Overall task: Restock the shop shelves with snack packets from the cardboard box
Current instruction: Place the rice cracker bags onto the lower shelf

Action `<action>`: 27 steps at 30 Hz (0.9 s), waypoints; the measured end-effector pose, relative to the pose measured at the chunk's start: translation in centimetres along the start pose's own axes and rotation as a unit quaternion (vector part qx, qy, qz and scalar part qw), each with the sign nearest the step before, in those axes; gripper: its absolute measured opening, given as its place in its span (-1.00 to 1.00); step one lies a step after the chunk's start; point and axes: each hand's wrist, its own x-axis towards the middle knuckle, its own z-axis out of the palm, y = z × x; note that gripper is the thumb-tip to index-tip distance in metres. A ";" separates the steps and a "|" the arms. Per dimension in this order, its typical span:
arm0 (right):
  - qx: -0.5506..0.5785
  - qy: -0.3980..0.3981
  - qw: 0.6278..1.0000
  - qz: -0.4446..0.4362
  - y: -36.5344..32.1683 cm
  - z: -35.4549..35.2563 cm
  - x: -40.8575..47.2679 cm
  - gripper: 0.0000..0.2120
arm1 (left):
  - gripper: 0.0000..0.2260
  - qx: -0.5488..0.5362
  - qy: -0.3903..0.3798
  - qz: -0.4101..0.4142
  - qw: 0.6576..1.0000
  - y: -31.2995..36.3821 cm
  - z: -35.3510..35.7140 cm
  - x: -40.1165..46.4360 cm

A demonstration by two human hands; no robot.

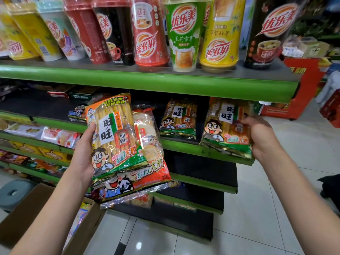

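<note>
With the left hand [83, 153] gripping 2 stacked packets [117, 142], the rear one could slide out while the right hand [261, 137] seats its packet [227, 129] on the shelf [184, 146].

Shelf edges [147, 85] are bright green, top row cups [184, 34] go yellow, red, black, green. The front packet [114, 137] is orange and green with a cartoon kid, floor tiles [239, 227] glossy off-white.

"旺旺" on the snack packet [114, 137]; "优乐美" on the green cup [184, 34]
</note>
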 end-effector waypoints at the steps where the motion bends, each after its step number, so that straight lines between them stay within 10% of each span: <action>1: -0.046 -0.005 0.999 -0.008 -0.3 0.7 1.0 -0.69 | -0.70 0.001 -0.003 -0.001 1.000 0.0 0.2 0.0; 6: -0.282 -0.048 0.954 -0.095 0.3 2.1 5.2 -0.65 | -0.68 -0.003 -0.016 -0.010 1.000 0.0 0.8 -0.3; 10: -0.608 0.018 0.765 -0.213 1.1 1.7 6.3 -0.46 | -0.67 -0.010 -0.022 -0.015 1.000 -0.1 0.2 -0.5; 15: -0.683 -0.088 0.684 -0.240 2.3 3.7 4.3 -0.43 | -0.68 -0.020 -0.013 -0.022 0.999 -0.2 -0.5 -0.3; 27: -0.710 -0.075 0.689 -0.123 2.8 2.3 2.4 -0.40 | -0.68 -0.006 -0.024 -0.028 0.999 -0.6 0.7 -0.3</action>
